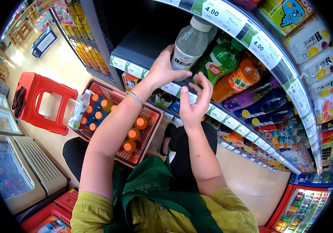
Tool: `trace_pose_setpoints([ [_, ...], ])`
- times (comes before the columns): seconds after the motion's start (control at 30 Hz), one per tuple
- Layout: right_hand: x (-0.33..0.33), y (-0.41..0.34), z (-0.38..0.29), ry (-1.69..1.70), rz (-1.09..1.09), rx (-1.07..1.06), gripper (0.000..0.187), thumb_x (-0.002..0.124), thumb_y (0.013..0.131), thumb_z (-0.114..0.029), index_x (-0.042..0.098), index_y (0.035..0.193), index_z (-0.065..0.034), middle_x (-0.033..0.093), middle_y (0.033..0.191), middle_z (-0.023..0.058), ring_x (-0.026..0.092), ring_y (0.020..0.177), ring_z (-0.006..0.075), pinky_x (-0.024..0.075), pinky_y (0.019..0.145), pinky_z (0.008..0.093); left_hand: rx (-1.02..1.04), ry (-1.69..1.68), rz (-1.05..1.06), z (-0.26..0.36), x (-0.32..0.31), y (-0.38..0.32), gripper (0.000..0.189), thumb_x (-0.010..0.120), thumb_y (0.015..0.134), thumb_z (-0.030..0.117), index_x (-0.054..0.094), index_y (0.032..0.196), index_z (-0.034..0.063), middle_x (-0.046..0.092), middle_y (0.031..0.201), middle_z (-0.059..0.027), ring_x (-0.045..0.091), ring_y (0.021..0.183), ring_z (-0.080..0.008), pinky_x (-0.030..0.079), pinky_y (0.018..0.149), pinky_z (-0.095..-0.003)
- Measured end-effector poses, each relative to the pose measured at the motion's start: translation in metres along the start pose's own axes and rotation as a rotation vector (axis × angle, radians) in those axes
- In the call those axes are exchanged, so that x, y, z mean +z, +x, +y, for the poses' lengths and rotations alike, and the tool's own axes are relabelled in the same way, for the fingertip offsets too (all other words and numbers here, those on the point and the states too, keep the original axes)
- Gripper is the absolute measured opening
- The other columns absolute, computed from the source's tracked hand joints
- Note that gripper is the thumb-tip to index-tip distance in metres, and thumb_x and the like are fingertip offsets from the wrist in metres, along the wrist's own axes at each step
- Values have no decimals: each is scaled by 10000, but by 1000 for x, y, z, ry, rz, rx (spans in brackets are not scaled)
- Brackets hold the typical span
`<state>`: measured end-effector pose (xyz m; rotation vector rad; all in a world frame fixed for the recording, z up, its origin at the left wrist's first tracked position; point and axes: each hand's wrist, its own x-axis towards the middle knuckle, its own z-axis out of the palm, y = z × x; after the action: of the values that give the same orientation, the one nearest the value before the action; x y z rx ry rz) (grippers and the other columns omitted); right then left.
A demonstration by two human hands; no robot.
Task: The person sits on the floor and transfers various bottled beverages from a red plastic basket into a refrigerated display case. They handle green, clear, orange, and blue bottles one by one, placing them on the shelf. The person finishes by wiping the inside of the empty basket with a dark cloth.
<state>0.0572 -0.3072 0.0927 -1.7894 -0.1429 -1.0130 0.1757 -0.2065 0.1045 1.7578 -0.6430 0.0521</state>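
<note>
My left hand [166,68] is around the lower part of a large clear plastic bottle [191,43] with a white cap, upright at the front of a shelf, its thumb across the front near the base. My right hand [197,100] is raised just below and to the right, fingers apart and curled, holding nothing. Beside the clear bottle, a green soda bottle [223,61] and an orange soda bottle [237,78] stand on the same shelf. Under my left forearm is a red plastic basket [150,128] of orange-capped bottles, with a clear bottle [80,109] at its left end.
A shelf edge with price labels [230,17] curves above the bottles. A red plastic stool [42,102] with a dark cloth stands left of the basket. Chest freezers [12,169] line the lower left. A wire rack [82,43] of packets adjoins the shelf.
</note>
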Motion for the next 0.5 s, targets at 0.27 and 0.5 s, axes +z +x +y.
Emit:
trace_pose_setpoints([
  [0.27, 7, -5, 0, -154, -215, -38, 325, 627, 788, -43, 573, 1103, 16, 563, 1118, 174, 554, 1042, 328, 450, 905, 389, -97, 138, -105, -6, -5, -10, 765, 764, 707, 130, 363, 1344, -9, 574, 1209, -243, 564, 1156, -324, 441, 964, -356],
  [0.5, 11, -5, -1, -233, -265, -29, 356, 628, 780, -35, 569, 1128, 11, 556, 1162, 176, 534, 1086, 341, 419, 950, 413, -63, 189, -121, -9, -6, -3, 679, 761, 678, 137, 447, 1257, -28, 620, 1106, -253, 591, 1071, -391, 474, 908, -391],
])
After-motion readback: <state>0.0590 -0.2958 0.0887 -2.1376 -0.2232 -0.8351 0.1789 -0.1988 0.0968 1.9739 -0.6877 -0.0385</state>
